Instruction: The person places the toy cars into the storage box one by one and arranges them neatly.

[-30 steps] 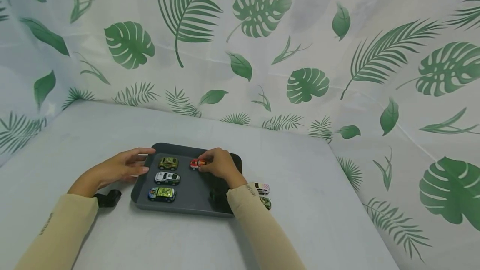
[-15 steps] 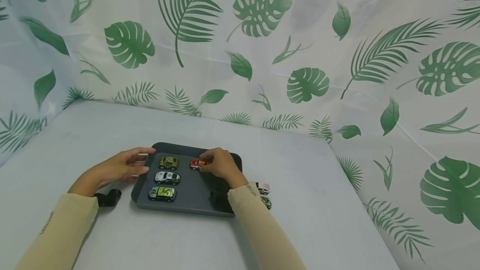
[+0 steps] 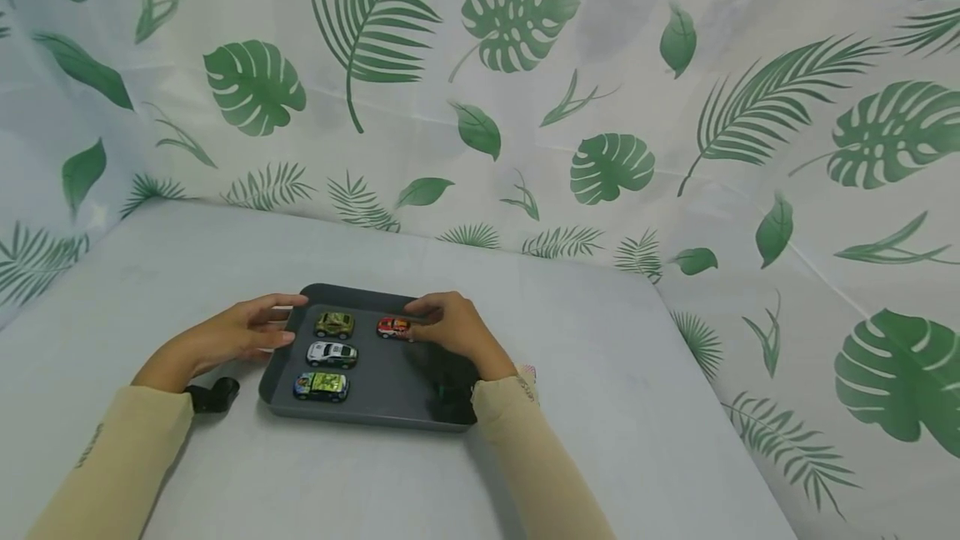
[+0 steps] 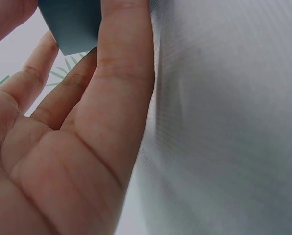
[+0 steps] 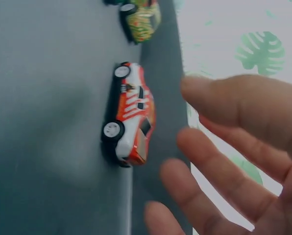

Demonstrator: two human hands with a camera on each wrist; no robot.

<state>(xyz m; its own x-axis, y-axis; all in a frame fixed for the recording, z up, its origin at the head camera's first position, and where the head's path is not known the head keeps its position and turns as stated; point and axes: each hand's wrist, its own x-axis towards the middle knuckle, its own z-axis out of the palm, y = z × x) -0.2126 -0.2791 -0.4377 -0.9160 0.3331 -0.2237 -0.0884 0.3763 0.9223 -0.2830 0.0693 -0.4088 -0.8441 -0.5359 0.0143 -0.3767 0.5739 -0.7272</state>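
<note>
A dark grey tray (image 3: 375, 420) lies on the white table. On its left side stand an olive-green toy car (image 3: 334, 324), a white toy car (image 3: 332, 354) and a yellow-green toy car (image 3: 321, 387), one below another. A red-and-white toy car (image 5: 131, 112) stands on its wheels near the tray's back wall. My right hand (image 3: 457, 332) hovers just right of it; in the right wrist view thumb and fingers are spread, apart from the car. My left hand (image 3: 217, 344) touches the tray's left rim with extended fingers (image 4: 121, 73).
Right of the tray, a pale toy car (image 3: 528, 375) shows partly behind my right sleeve (image 3: 517, 432). A black object (image 3: 217, 395) is beside my left wrist. A white curtain (image 3: 420, 140) with green leaves rises behind the table.
My right hand has let go of the red-and-white car and drawn back to the right. The car stays in place. My left hand keeps its position at the tray.
</note>
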